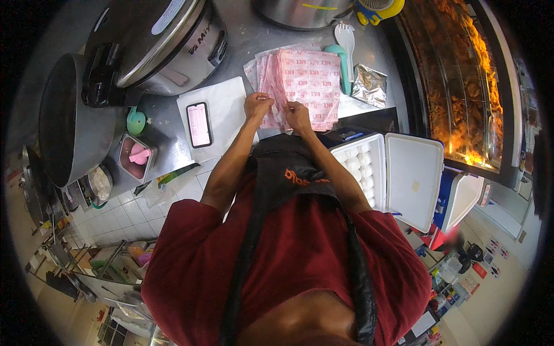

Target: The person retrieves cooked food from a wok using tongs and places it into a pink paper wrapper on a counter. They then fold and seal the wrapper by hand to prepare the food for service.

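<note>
A stack of pink printed food wrapping paper (311,82) lies on the steel counter, its left part creased and loosely layered. My left hand (258,108) is at the left edge of the creased sheets, fingertips bent together; whether paper is pinched in it cannot be told. My right hand (297,116) closes its fingers on a folded edge of the wrapping paper, a little to the right. A smartphone (199,125) with a lit screen rests on white paper (231,99) left of my hands. Just right of the stack are a green scoop (344,71), a white plastic spoon (345,41) and folded foil (370,85).
A large steel rice cooker (186,52) and a deep grey pot (69,125) stand at the left. Near them are a green scoop (136,121) and a pink scoop in a metal container (149,166). Rightward are an open cooler box (383,173) with white round items and a lit glass food display (463,86).
</note>
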`<action>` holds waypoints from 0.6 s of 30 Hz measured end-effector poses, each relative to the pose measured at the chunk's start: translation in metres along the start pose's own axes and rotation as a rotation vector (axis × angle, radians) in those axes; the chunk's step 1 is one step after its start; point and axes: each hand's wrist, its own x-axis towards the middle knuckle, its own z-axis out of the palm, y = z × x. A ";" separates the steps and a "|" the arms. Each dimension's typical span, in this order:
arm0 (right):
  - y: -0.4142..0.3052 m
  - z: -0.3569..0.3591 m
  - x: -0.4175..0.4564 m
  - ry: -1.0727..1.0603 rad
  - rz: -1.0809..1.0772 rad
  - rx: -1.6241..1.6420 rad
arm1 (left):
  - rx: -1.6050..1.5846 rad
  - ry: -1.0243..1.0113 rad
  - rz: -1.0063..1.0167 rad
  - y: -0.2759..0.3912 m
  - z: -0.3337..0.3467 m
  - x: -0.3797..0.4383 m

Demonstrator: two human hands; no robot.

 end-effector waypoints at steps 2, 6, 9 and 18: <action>-0.005 -0.004 0.001 -0.041 0.016 -0.025 | 0.171 0.112 0.118 0.004 -0.002 -0.002; -0.009 -0.004 -0.002 -0.017 0.021 0.011 | 0.454 0.475 0.428 0.000 0.001 -0.004; -0.007 -0.002 -0.002 -0.004 -0.048 -0.030 | 0.345 0.353 0.386 0.007 0.007 -0.008; -0.018 -0.004 -0.003 -0.016 -0.130 -0.005 | 0.233 -0.029 0.108 -0.014 0.010 0.009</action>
